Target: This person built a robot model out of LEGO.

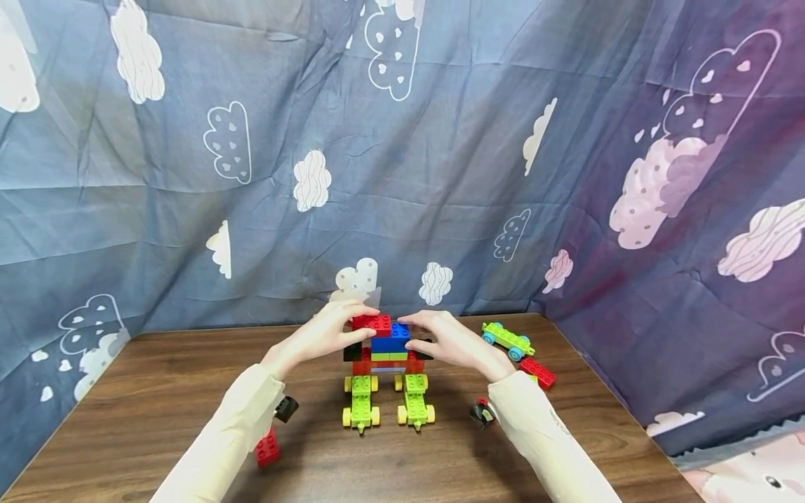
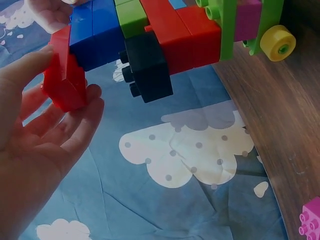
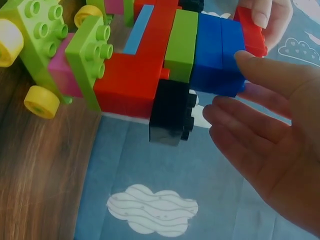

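A toy-brick build stands on the table in front of me. Its upper part has blue bricks [image 3: 210, 55] over a lime brick [image 3: 181, 45] and red bricks [image 3: 127, 85], with a black brick [image 2: 148, 67] jutting out at each side. Between thumb and fingers, my left hand [image 1: 327, 330] grips a red brick [image 2: 65, 75] at the top, against the blue bricks. From the other side, my right hand [image 1: 445, 341] holds the blue bricks, thumb on the near face and other fingers partly hidden behind. Lime wheeled bases [image 1: 361, 404] with yellow wheels are below.
A lime car base [image 1: 508, 339] with blue wheels and a red brick [image 1: 537, 374] lie at the right. Small black pieces [image 1: 482, 413] sit either side of the build. Another red brick [image 1: 267, 448] is beside my left sleeve. A patterned cloth [image 1: 277, 175] hangs behind the table.
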`<state>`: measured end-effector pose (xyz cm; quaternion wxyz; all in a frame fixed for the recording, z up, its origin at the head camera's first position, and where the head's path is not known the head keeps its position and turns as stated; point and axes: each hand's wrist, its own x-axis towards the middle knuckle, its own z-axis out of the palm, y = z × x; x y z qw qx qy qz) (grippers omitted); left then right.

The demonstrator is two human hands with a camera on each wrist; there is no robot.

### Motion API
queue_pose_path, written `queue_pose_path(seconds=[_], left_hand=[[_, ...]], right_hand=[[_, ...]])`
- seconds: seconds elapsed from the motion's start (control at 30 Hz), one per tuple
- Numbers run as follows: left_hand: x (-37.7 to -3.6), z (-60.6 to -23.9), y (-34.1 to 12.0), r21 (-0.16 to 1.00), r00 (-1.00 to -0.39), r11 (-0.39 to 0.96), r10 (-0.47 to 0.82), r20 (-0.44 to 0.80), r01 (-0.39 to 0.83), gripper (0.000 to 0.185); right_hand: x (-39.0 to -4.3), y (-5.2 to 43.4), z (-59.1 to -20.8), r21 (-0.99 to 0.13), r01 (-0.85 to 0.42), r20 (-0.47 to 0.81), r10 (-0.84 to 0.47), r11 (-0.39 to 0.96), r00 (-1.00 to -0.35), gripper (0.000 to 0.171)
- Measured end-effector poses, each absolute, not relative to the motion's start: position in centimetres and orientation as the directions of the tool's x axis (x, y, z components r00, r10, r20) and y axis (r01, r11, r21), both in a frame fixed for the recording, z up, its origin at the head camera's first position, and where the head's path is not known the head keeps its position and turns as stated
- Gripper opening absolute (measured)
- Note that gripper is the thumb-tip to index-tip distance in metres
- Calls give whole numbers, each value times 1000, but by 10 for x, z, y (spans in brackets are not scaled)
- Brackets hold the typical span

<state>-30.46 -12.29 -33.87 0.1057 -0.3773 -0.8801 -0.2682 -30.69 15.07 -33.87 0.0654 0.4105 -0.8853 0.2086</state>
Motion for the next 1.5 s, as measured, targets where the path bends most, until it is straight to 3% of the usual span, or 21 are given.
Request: queue_pose_path(seconds=[0.17,0.57,0.93,1.23,1.5], left_hand=[[-307,-340,-128,419,-692,551,593,412,721,41],[-306,-345,-140,485,-719,534,563,407,693,37],[-303,-350,-142,511,-719,510,548,427,692,36],[-303,-351,-142,495,-707,507,553,441,705,36],[-304,-350,-142,506,-719,514,549,426,693,35]], right_hand=[[-305,170,-339,-313,-747,354,-658,587,-665,44],[-314,252,-351,-181,-683,479,-543,707,-690,33],[-313,340,-386,-231,-491,371,-390,840,-843,31],[-317,379,-424,-223,-421,274,-358,879,-893,21],[-315,387,-434,-186,-401,225,-358,897,-906,15]])
